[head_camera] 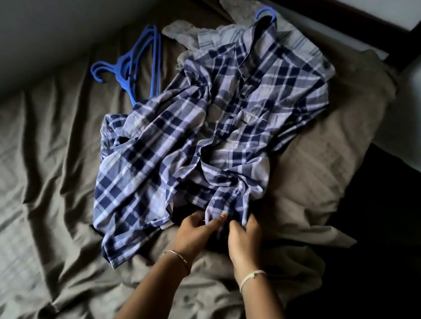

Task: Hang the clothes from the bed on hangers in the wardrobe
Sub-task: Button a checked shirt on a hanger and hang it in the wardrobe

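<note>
- I see a blue-and-white checked shirt (210, 120) lying crumpled on the brown sheet (16, 196) of the bed, collar away from me and hem towards me.
- A blue hanger (266, 12) is inside the shirt; only its hook shows, poking out past the collar.
- My left hand (197, 229) pinches the shirt's front edge at the hem, fingers curled round the cloth just below the lowest button.
- My right hand (246, 237) is right beside it, thumb and fingers nipping the other front edge at the same spot.
- So the grip is at the very near end of the shirt; the rest of it stretches away from both hands up the bed.
- A stack of spare blue hangers (136, 60) lies on the sheet to the left of the shirt, partly under its sleeve.
- Pale clothes (238, 5) lie bunched under and beyond the collar.
- A brown pillow (348, 126) sits under the shirt's right side.
</note>
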The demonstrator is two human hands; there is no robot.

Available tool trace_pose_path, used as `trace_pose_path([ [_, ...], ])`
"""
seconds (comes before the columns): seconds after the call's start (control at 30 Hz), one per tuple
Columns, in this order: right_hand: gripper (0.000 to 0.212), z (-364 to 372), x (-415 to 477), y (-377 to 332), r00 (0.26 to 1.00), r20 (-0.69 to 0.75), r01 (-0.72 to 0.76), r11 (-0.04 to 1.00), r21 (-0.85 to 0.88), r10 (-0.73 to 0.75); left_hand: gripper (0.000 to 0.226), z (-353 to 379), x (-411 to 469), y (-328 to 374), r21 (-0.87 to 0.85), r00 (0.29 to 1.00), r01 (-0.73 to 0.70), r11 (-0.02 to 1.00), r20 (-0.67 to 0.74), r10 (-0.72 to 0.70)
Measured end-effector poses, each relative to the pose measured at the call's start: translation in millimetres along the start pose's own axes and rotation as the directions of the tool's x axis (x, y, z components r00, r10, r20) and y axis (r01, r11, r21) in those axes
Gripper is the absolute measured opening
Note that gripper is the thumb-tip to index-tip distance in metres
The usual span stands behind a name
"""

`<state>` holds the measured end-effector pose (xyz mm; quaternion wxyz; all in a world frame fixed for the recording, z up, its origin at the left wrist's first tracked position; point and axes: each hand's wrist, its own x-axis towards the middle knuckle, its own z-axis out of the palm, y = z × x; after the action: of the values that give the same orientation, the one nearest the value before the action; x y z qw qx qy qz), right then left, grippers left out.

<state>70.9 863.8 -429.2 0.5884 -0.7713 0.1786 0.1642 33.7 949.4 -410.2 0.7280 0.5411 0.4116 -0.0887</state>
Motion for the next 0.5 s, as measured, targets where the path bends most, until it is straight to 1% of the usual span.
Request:
trace_pose_path([
  [0.03, 0.045, 0.2, -8.6, 0.9, 1.0, 0.008, -0.001, 0.997, 0.083, 0.001, 0.034, -3.4, -4.6, 0.2, -0.051, 1.0, 0.009, 0.999, 0.007, -0.009],
  [0.1, 0.044, -0.4, -30.8, -5.2, 1.0, 0.012, -0.014, 0.973, 0.23, 0.012, 0.051, -10.5, -13.5, 0.8, -0.198, 0.998, 0.054, 0.979, 0.052, -0.044],
  [0.17, 0.046, -3.2, -50.6, -10.1, 0.999, 0.026, -0.036, 0.946, 0.323, 0.029, 0.054, -15.9, -24.6, 3.6, -0.338, 0.991, 0.118, 0.934, 0.092, -0.092],
  [0.23, 0.045, -5.8, -68.0, -11.8, 0.999, 0.049, -0.021, 0.93, 0.367, 0.004, 0.059, -18.1, -31.1, 3.2, -0.449, 0.983, 0.157, 0.88, 0.157, -0.095],
  [0.27, 0.04, -6.6, -74.0, -10.5, 0.998, 0.061, -0.022, 0.919, 0.393, -0.002, 0.059, -19.1, -33.2, 2.0, -0.497, 0.98, 0.169, 0.851, 0.176, -0.091],
  [0.3, 0.029, -8.0, -81.0, -11.9, 0.998, 0.07, -0.038, 0.908, 0.418, 0.01, 0.057, -19.3, -35.4, 1.4, -0.545, 0.979, 0.175, 0.82, 0.184, -0.087],
  [0.33, 0.024, -7.9, -84.4, -11.1, 0.997, 0.075, -0.055, 0.901, 0.43, 0.025, 0.053, -19.9, -38.0, 2.4, -0.586, 0.977, 0.181, 0.79, 0.197, -0.078],
  [0.4, 0.041, -8.7, -90.4, -8.7, 0.993, 0.107, -0.086, 0.9, 0.427, 0.045, 0.043, -20.2, -42.2, 5.5, -0.619, 0.969, 0.199, 0.76, 0.242, -0.056],
  [0.43, 0.042, -10.2, -93.8, -10.6, 0.992, 0.111, -0.101, 0.891, 0.443, 0.058, 0.038, -21.2, -42.9, 5.3, -0.611, 0.961, 0.217, 0.762, 0.271, -0.056],
  [0.5, 0.028, -8.8, -96.3, -5.2, 0.995, 0.076, -0.09, 0.879, 0.468, 0.061, 0.037, -23.9, -46.0, 2.6, -0.554, 0.943, 0.252, 0.793, 0.325, -0.072],
])
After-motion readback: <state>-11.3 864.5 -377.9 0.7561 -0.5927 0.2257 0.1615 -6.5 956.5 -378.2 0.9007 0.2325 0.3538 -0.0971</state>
